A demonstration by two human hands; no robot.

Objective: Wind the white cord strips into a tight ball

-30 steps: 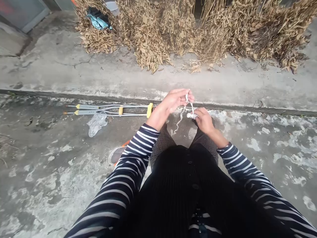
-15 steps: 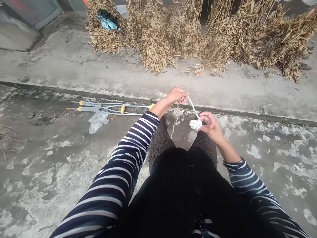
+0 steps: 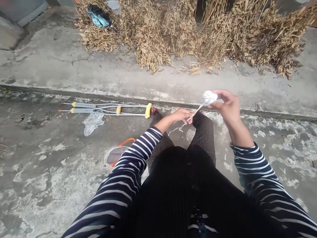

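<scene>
A small ball of white cord (image 3: 210,98) is pinched between the thumb and fingers of my right hand (image 3: 227,104), out in front of my right leg. From the ball a length of white cord (image 3: 197,111) slants down and left to my left hand (image 3: 182,115). My left fingers are closed on that strand, lower and nearer my body than the ball. Below my left hand, a thin pale strand-like line (image 3: 176,129) shows between my legs; whether it is cord or a mark on the ground I cannot tell.
Crutches (image 3: 111,110) with yellow pads lie on the concrete at left, beside a crumpled clear plastic bag (image 3: 93,123). An orange-handled bag or basket (image 3: 116,155) sits by my left forearm. Ahead, a low concrete step (image 3: 111,74) carries dried plant bundles (image 3: 183,36) and a blue-black cloth (image 3: 99,17).
My right hand has risen forward and right with the ball of cord. My left hand has dropped toward my body, so the strand now slopes down from the ball.
</scene>
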